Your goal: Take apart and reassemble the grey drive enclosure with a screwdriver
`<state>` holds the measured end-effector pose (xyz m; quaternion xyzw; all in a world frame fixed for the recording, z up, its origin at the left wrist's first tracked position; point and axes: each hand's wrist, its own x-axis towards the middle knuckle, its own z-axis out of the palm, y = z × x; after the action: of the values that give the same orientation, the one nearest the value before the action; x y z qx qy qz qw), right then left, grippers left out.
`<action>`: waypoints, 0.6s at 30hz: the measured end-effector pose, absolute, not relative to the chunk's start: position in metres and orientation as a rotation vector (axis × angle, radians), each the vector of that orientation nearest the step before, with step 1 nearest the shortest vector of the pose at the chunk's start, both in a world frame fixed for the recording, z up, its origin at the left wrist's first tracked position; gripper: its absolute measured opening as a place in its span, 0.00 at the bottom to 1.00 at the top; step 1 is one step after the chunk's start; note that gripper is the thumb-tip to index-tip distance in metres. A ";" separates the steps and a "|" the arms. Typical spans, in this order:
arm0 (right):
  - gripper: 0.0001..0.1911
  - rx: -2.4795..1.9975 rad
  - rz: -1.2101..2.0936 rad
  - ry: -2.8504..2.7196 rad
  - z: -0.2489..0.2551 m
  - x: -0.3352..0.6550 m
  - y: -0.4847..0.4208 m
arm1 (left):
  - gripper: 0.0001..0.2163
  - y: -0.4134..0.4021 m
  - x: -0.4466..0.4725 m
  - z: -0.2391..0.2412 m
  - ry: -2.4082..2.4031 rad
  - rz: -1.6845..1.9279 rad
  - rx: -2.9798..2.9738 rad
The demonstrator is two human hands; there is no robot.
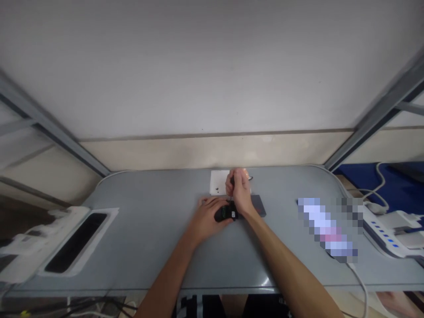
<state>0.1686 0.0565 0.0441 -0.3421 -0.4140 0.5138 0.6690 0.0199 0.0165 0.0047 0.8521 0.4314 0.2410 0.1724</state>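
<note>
My left hand (212,214) is closed around a small black electronic device (225,213) that bears a white label and shows some green. It rests low over the desk, just left of a dark flat pad (258,206). Above it, my right hand (239,187) is a fist around the dark handle of a screwdriver (232,181). The thin shaft points down at the device; its tip is too small to make out. Behind the hands lies a white sheet (219,179) with a few tiny dark bits, which look like screws (217,189). An orange item (245,172) is partly hidden behind my right hand.
On the grey desk (149,247), a black phone-like slab (76,243) lies on white packaging at left. A blurred-out lit screen (326,227) with a white cable lies at right, beside a power strip (384,234). Metal posts flank the desk; a wall stands behind.
</note>
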 end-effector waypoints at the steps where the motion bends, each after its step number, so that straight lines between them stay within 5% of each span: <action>1: 0.25 -0.772 1.149 -0.935 0.043 0.167 0.057 | 0.18 0.016 0.020 0.005 1.221 0.678 2.418; 18: 0.21 -0.631 1.249 -0.705 0.055 0.180 0.056 | 0.15 0.016 0.019 0.005 1.214 0.698 2.401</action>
<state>0.1803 0.0562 0.0554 -0.2841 -0.3176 0.5624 0.7086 0.0190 0.0162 0.0050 0.8497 0.4297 0.2470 0.1802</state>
